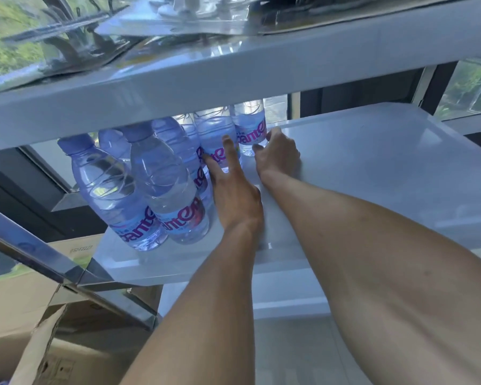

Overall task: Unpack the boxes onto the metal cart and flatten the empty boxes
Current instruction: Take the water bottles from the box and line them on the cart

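Several clear water bottles (161,190) with blue caps and pink-lettered labels stand in a cluster on the left part of the metal cart's middle shelf (372,162). My left hand (231,187) reaches in with straight, spread fingers touching the label of a bottle in the cluster. My right hand (275,151) is further back, its fingers and thumb curled round the base of the rear bottle (250,126). An open cardboard box (39,315) sits at the lower left beside the cart.
The cart's upper shelf (233,70) hangs just above the bottle tops and hides them in part. A slanted metal cart post (67,270) crosses the lower left. The right half of the middle shelf is bare. Windows lie behind.
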A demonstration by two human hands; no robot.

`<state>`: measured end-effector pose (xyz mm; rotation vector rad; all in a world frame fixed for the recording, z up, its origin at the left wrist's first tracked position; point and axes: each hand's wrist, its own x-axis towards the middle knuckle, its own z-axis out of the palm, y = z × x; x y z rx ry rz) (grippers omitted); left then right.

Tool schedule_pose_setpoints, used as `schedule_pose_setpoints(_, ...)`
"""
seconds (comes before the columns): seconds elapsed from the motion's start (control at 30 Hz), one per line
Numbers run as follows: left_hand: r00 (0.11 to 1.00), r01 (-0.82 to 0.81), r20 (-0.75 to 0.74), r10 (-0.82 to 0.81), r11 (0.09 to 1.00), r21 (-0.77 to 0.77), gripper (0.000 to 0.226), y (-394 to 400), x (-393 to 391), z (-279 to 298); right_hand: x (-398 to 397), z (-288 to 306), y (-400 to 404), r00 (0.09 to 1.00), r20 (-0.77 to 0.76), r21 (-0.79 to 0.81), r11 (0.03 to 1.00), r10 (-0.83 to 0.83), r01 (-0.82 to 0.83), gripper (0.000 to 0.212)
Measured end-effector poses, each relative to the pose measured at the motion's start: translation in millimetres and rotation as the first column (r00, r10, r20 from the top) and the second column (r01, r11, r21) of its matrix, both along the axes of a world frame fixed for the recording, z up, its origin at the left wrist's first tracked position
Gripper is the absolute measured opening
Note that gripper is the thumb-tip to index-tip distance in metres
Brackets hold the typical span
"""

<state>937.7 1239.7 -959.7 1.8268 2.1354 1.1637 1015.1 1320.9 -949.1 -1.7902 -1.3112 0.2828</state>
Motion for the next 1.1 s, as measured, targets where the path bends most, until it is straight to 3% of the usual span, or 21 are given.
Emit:
schedule_pose_setpoints(0.07, 1.000, 0.014, 0.010, -0.014, 1.000, -0.017, 0.111, -2.0, 0.4, 2.6, 1.8, 1.6, -8.9, 0.998, 0.045, -0.015, 0.999, 0.039, -0.039, 0.030)
schedule_pose_setpoints(0.23, 0.995, 0.095, 0.042, -0.091, 0.987, -0.127, 0.101, -23.9, -2.4, 8.1, 16.5, 0.6, -57.2, 0.933, 0.355, -0.126, 0.992, 0.057, -0.013, 0.032)
schedule_pose_setpoints(0.37, 0.988, 0.135, -0.036, -0.148, 0.961, -0.243, 0.089, -54.2, -7.4, 19.5, 16.9, 1.8, -106.4, 0.853, 0.504, -0.226, 0.974, 0.138, -0.024, 0.041)
schedule_pose_setpoints(0.6, 0.882, 0.257, -0.310, -0.356, 0.913, -0.316, 0.059, -110.0, -28.6, 49.7, 12.2, 29.6, -185.9, 0.819, 0.552, -0.306, 0.952, 0.158, 0.023, 0.047)
schedule_pose_setpoints(0.73, 0.805, 0.388, -0.363, -0.469, 0.879, -0.276, 0.052, -158.0, -59.1, 62.7, 13.3, 39.1, -226.9, 0.814, 0.562, -0.371, 0.924, 0.144, 0.093, 0.046)
schedule_pose_setpoints(0.83, 0.847, 0.328, -0.365, -0.386, 0.921, -0.212, 0.049, -196.9, -100.7, 66.5, -2.9, 48.6, -253.7, 0.827, 0.549, -0.331, 0.940, 0.119, 0.085, 0.041)
schedule_pose_setpoints(0.93, 0.901, 0.196, -0.366, -0.231, 0.972, -0.130, 0.056, -233.8, -155.2, 72.1, -38.2, 55.7, -277.3, 0.858, 0.452, -0.294, 0.949, 0.245, -0.116, 0.032)
schedule_pose_setpoints(1.1, 0.960, -0.121, -0.264, 0.091, 0.988, -0.099, 0.034, -262.9, -260.0, 86.8, -133.3, 60.9, -307.7, 0.684, 0.450, -0.234, 0.814, 0.575, -0.531, 0.023)
